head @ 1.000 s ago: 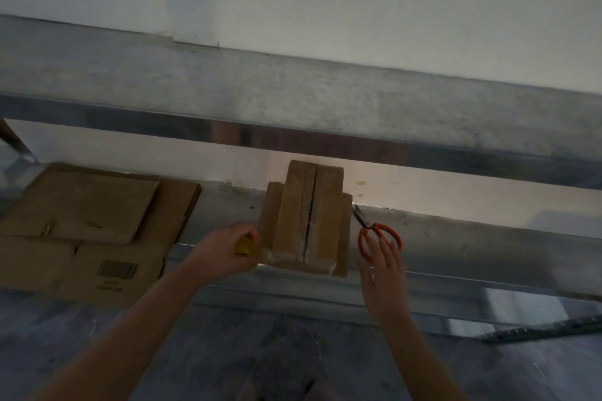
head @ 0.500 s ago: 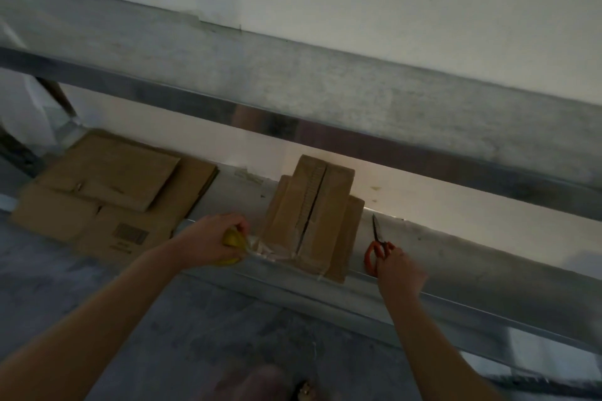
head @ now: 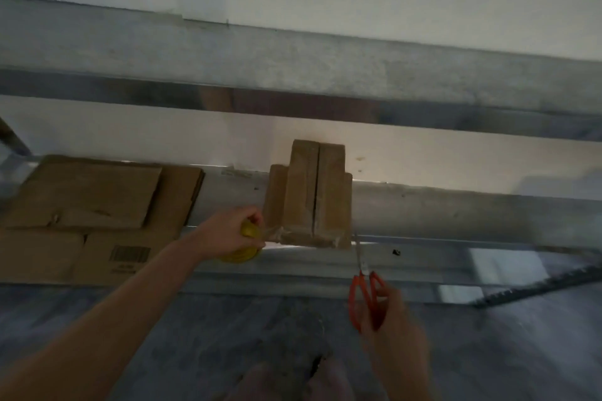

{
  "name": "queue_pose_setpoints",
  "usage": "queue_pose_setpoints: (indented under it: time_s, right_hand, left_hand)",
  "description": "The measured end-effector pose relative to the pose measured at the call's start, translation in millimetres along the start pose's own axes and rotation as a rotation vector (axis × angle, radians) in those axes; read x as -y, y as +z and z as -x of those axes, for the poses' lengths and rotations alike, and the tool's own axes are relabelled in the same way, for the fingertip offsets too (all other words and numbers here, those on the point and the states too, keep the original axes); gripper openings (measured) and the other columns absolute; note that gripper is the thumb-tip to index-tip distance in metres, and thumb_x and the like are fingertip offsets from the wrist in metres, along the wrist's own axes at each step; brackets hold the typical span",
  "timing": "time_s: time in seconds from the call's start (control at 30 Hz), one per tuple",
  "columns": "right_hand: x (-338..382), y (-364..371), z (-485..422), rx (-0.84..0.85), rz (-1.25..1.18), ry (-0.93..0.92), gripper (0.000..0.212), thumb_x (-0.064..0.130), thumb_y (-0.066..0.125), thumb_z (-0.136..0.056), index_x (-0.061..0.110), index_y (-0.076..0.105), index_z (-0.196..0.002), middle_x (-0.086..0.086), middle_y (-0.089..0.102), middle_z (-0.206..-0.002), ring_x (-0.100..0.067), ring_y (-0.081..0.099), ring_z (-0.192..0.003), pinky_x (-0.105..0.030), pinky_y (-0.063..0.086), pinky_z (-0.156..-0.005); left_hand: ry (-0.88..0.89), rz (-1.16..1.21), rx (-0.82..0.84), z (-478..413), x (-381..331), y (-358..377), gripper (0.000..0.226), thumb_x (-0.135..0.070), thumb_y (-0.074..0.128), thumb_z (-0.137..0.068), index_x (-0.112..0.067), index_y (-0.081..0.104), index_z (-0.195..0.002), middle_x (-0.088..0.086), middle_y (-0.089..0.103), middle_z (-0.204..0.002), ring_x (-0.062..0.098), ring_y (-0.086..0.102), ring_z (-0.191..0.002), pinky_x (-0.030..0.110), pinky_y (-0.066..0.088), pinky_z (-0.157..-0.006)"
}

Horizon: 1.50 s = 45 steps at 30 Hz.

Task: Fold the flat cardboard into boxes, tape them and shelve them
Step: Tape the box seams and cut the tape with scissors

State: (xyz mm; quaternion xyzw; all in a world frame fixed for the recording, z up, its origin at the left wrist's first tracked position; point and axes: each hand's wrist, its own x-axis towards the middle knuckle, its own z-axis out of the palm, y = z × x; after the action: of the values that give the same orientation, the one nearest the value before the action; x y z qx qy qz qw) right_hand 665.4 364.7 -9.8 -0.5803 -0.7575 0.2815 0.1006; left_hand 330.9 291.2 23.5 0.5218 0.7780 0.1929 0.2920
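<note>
A small folded cardboard box [head: 312, 195] stands on the lower metal shelf [head: 456, 215], its top flaps meeting at a centre seam. Clear tape runs along its near bottom edge to a yellow tape roll [head: 246, 246]. My left hand [head: 231, 234] is closed on that roll just left of the box. My right hand [head: 391, 322] holds orange-handled scissors [head: 366, 290] below the shelf's front rail, blades pointing up toward the box's near right corner. Flat cardboard sheets [head: 91, 215] lie stacked at the left end of the shelf.
An upper metal shelf [head: 293, 58] runs across above the box, with a pale wall behind. A toothed metal strip [head: 534, 286] lies on the grey floor at the right. The floor [head: 195, 335] spreads below the shelf.
My right hand has lifted the scissors off the shelf and drawn them back below the front rail. My left hand stays on the tape roll beside the box.
</note>
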Motion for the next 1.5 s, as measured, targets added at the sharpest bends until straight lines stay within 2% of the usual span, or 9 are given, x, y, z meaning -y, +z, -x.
queue_pose_setpoints:
  time_s: [0.07, 0.13, 0.27, 0.43, 0.57, 0.8, 1.0, 1.3, 1.5]
  right_hand:
    - [19, 13, 36, 0.076, -0.133, 0.044, 0.038, 0.075, 0.057, -0.073, 0.052, 0.046, -0.101, 0.031, 0.066, -0.076, 0.014, 0.061, -0.065, -0.004, 0.041, -0.056]
    - [35, 33, 59, 0.181, -0.232, 0.052, 0.036, 0.073, 0.061, -0.070, 0.053, 0.046, -0.096, 0.043, 0.059, -0.082, 0.021, 0.055, -0.063, -0.001, 0.040, -0.057]
    - [67, 70, 71, 0.439, -0.588, 0.169, 0.030, 0.047, 0.069, -0.082, 0.033, 0.057, -0.106, 0.013, 0.072, -0.096, -0.004, 0.068, -0.087, -0.027, 0.054, -0.081]
    - [95, 79, 63, 0.542, -0.792, 0.300, 0.011, 0.023, 0.063, -0.093, 0.019, 0.054, -0.094, 0.002, 0.054, -0.070, 0.000, 0.050, -0.049, -0.013, 0.037, -0.048]
    - [113, 81, 54, 0.513, -0.968, 0.430, 0.016, 0.029, 0.060, -0.094, 0.013, 0.055, -0.091, 0.001, 0.051, -0.057, -0.009, 0.047, -0.048, -0.021, 0.037, -0.047]
    - [124, 85, 39, 0.531, -0.885, 0.542, 0.023, 0.026, 0.048, -0.101, 0.013, 0.056, -0.083, 0.002, 0.054, -0.046, -0.012, 0.048, -0.043, -0.022, 0.035, -0.045]
    - [110, 87, 45, 0.494, -0.893, 0.348, 0.009, 0.016, 0.055, -0.096, 0.015, 0.064, -0.092, 0.001, 0.052, -0.060, -0.007, 0.046, -0.050, -0.017, 0.036, -0.045]
    - [105, 87, 30, 0.440, -0.760, 0.378, 0.033, -0.006, 0.041, -0.087, 0.018, 0.063, -0.083, 0.000, 0.054, -0.054, -0.012, 0.047, -0.049, -0.019, 0.034, -0.042]
    - [101, 85, 24, 0.379, -0.621, 0.299, 0.006, 0.021, 0.061, -0.089, 0.021, 0.062, -0.084, 0.003, 0.061, -0.060, -0.008, 0.053, -0.050, -0.020, 0.041, -0.050]
  left_hand:
    - [0.019, 0.028, 0.005, 1, 1, 0, 0.033, -0.042, 0.080, -0.073, -0.039, 0.054, -0.093, -0.022, 0.055, -0.093, 0.000, 0.053, -0.084, 0.016, 0.037, -0.063]
    - [0.033, 0.039, 0.008, 4, 3, 2, 0.034, -0.042, 0.081, -0.072, -0.039, 0.054, -0.094, -0.023, 0.055, -0.096, -0.001, 0.052, -0.086, 0.017, 0.037, -0.065]
    - [0.036, 0.032, 0.026, 8, 8, 5, 0.036, -0.042, 0.080, -0.074, -0.034, 0.056, -0.099, -0.013, 0.058, -0.105, 0.009, 0.054, -0.095, 0.026, 0.043, -0.075]
    - [0.058, 0.031, 0.016, 10, 9, 2, 0.037, -0.041, 0.080, -0.074, -0.031, 0.056, -0.101, -0.010, 0.058, -0.106, 0.011, 0.054, -0.097, 0.025, 0.041, -0.074]
    - [0.063, 0.027, 0.016, 9, 9, 2, 0.038, -0.041, 0.080, -0.074, -0.031, 0.055, -0.100, -0.010, 0.058, -0.105, 0.010, 0.054, -0.095, 0.024, 0.040, -0.071]
    - [0.088, 0.034, 0.010, 6, 13, 1, 0.037, -0.041, 0.080, -0.073, -0.031, 0.056, -0.098, -0.012, 0.059, -0.103, 0.007, 0.054, -0.091, 0.019, 0.040, -0.067]
    - [0.098, 0.036, 0.008, 2, 14, 2, 0.035, -0.042, 0.080, -0.073, -0.033, 0.055, -0.097, -0.012, 0.058, -0.103, 0.008, 0.054, -0.093, 0.025, 0.042, -0.072]
    - [0.113, -0.006, 0.030, -1, 14, 3, 0.038, -0.046, 0.079, -0.073, -0.033, 0.053, -0.099, -0.012, 0.058, -0.103, 0.007, 0.053, -0.091, 0.024, 0.044, -0.071]
    - [0.109, -0.035, 0.023, -1, 18, 1, 0.037, -0.045, 0.079, -0.073, -0.034, 0.052, -0.096, -0.016, 0.055, -0.097, 0.001, 0.050, -0.086, 0.019, 0.040, -0.066]
